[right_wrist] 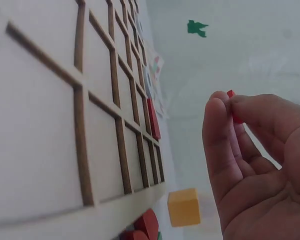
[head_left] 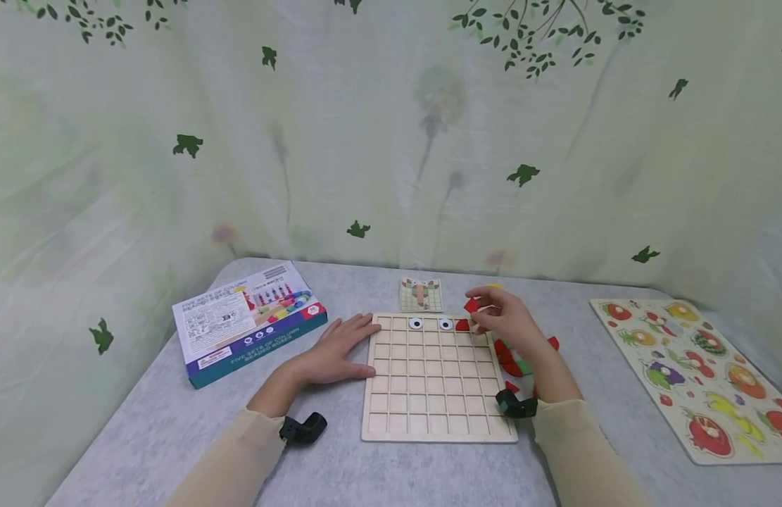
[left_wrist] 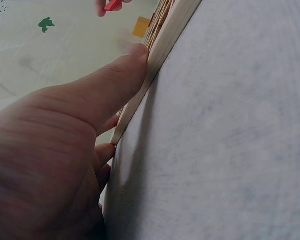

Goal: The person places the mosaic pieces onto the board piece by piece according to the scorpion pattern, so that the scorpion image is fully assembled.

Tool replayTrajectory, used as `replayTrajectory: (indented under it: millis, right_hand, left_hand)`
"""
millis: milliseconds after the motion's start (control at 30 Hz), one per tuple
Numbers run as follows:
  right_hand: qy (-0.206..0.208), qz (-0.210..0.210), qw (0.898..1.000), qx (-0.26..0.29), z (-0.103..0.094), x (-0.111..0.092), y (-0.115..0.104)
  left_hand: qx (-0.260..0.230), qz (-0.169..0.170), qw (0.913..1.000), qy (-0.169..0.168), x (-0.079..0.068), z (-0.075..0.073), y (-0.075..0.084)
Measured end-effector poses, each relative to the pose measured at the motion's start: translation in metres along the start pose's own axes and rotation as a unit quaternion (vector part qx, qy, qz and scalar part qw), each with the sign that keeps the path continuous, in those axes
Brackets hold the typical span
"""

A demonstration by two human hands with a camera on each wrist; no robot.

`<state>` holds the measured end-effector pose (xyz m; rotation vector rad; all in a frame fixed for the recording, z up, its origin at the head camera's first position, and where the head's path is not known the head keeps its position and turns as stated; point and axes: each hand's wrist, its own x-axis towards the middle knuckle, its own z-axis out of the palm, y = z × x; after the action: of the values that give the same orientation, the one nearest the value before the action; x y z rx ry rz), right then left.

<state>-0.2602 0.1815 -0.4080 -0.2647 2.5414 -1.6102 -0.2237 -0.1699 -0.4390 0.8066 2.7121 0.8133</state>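
Observation:
A wooden grid board (head_left: 438, 405) lies flat on the table. Its top row holds two round eye tiles, one left (head_left: 415, 323) and one right (head_left: 445, 324), with a red tile (head_left: 462, 324) beside the right one. My left hand (head_left: 336, 348) rests at the board's left edge, fingers extended and thumb touching the rim. Above the board's top right corner, my right hand (head_left: 507, 320) pinches a small red block (head_left: 471, 305) between thumb and fingertips; the right wrist view shows mostly its edge (right_wrist: 237, 118). Behind the board lies a pattern card (head_left: 421, 295).
Loose red pieces (head_left: 507, 358) and a green piece lie along the board's right side, partly under my right forearm. A yellow block (right_wrist: 184, 207) stands near the top right corner. A bead-toy box (head_left: 251, 320) sits left; a fruit puzzle board (head_left: 701, 380) lies far right.

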Motion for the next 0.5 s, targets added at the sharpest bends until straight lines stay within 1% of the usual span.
replayTrajectory:
  millis: [133, 300, 400, 500]
  right_hand:
    - [-0.017, 0.006, 1.000, -0.006, 0.007, 0.002, -0.004]
    - [-0.038, 0.002, 0.999, -0.010, 0.016, 0.008, -0.012]
    - [-0.050, -0.008, 0.998, -0.025, 0.022, 0.012, -0.016]
    - [-0.062, -0.020, 0.997, -0.028, 0.029, 0.017, -0.019]
  left_hand:
    - [0.001, 0.006, 1.0000, 0.000, 0.000, 0.001, 0.000]
    - [0.000, 0.004, 1.0000, 0.001, 0.000, 0.000, 0.000]
    - [0.002, 0.002, 1.0000, 0.001, 0.000, 0.000, 0.000]
    - [0.000, -0.001, 1.0000, 0.000, -0.001, -0.001, 0.000]
